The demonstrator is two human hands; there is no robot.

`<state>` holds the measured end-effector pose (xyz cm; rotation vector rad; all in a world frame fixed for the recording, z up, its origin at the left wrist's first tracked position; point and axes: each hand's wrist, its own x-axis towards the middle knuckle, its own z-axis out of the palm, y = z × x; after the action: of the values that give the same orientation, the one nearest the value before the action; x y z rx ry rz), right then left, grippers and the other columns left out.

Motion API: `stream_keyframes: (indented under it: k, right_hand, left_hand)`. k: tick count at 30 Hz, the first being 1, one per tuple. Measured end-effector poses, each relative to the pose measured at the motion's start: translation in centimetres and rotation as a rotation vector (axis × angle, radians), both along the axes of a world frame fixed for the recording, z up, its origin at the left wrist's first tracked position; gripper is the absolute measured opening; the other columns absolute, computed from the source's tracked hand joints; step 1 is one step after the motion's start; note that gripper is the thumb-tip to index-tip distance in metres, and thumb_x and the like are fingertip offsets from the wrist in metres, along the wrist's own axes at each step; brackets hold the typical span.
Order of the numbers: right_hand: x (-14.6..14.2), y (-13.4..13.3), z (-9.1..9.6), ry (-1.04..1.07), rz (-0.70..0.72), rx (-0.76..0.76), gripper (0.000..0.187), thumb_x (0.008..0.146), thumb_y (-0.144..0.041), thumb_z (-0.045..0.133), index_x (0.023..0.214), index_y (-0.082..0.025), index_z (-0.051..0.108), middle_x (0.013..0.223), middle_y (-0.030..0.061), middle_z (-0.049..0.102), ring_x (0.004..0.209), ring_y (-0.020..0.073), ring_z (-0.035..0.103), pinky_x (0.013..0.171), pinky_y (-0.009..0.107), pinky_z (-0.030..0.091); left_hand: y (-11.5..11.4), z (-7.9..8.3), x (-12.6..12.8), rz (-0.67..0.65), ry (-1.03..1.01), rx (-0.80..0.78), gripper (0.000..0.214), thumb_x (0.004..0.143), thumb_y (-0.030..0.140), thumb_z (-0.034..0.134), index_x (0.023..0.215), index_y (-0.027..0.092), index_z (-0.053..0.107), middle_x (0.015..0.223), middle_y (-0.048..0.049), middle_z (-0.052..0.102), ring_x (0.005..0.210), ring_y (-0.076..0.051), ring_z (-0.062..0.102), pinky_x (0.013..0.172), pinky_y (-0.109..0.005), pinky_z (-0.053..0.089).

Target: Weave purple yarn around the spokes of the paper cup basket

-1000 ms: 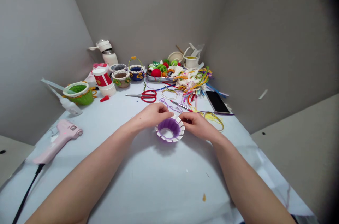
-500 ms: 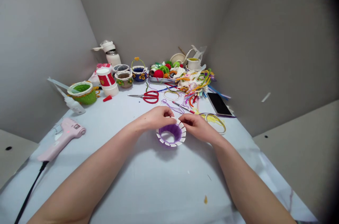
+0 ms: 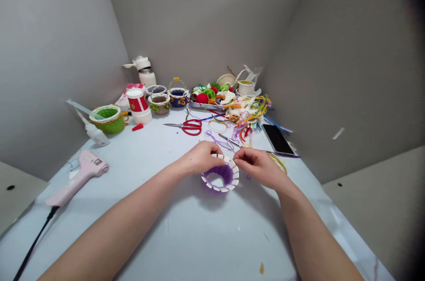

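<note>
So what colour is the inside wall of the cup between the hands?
Purple. The cup shows it best in the head view.

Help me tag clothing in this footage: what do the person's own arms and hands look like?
The left forearm and right forearm are bare, with no sleeve, watch or bracelet showing. The left hand and right hand are ungloved, with no rings visible.

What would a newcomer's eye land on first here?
Probably the purple-and-white cup with the notched rim, mid-view, the left hand gripping its far left edge and the right hand at its right edge. Next, the heap of bright cords at the table's back right. Then the pink glue gun lying on the left, its black cable running toward the near edge.
</note>
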<state>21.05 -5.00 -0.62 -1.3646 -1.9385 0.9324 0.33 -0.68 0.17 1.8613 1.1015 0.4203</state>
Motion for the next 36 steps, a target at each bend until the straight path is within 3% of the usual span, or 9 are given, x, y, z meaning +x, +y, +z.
stream_keyframes:
  k: [7,14,23,30,36]
  right_hand:
    - [-0.9,-0.2,-0.1,0.099,-0.052,-0.056,0.020,0.085,-0.036,0.056,0.080,-0.017,0.060,0.069,-0.0004,0.055,0.060,0.0115,0.047,0.051,0.022,0.037]
    - [-0.3,-0.6,0.7,0.008,0.005,0.066,0.016,0.084,-0.032,0.059,0.079,-0.017,0.061,0.072,0.0004,0.057,0.063,0.0115,0.046,0.056,0.023,0.036]
    - [0.0,0.0,0.8,0.105,-0.021,-0.231,0.025,0.083,-0.039,0.057,0.077,-0.016,0.063,0.068,-0.0005,0.054,0.062,0.0112,0.044,0.058,0.024,0.034]
    - [-0.1,0.2,0.2,0.168,-0.049,-0.305,0.024,0.080,-0.039,0.061,0.074,-0.016,0.062,0.061,-0.0034,0.048,0.057,0.0086,0.039,0.052,0.023,0.027]
    - [0.2,1.0,-1.3,0.496,-0.011,-0.667,0.027,0.073,-0.039,0.069,0.074,-0.015,0.057,0.054,-0.0071,0.039,0.046,0.0046,0.027,0.045,0.021,0.016]
  left_hand:
    - [-0.3,0.0,0.1,-0.014,0.033,0.061,0.022,0.068,0.036,0.058,0.078,0.018,0.067,0.075,-0.0005,0.066,0.068,-0.015,0.058,0.054,-0.022,0.039]
    - [-0.3,0.1,0.1,-0.014,0.053,0.115,0.021,0.069,0.035,0.057,0.076,0.018,0.067,0.075,-0.0005,0.066,0.069,-0.015,0.057,0.054,-0.022,0.038]
    - [-0.5,-0.1,0.1,-0.013,0.038,0.118,0.021,0.070,0.036,0.057,0.076,0.017,0.066,0.076,-0.0004,0.067,0.070,-0.015,0.058,0.056,-0.022,0.039]
    - [-0.5,0.0,0.2,0.002,0.062,0.139,0.021,0.070,0.036,0.056,0.075,0.018,0.065,0.074,-0.0002,0.066,0.069,-0.015,0.058,0.056,-0.022,0.038]
    - [-0.5,0.1,0.1,-0.009,0.046,0.129,0.021,0.070,0.036,0.057,0.075,0.017,0.065,0.075,0.0000,0.066,0.068,-0.015,0.057,0.057,-0.022,0.038]
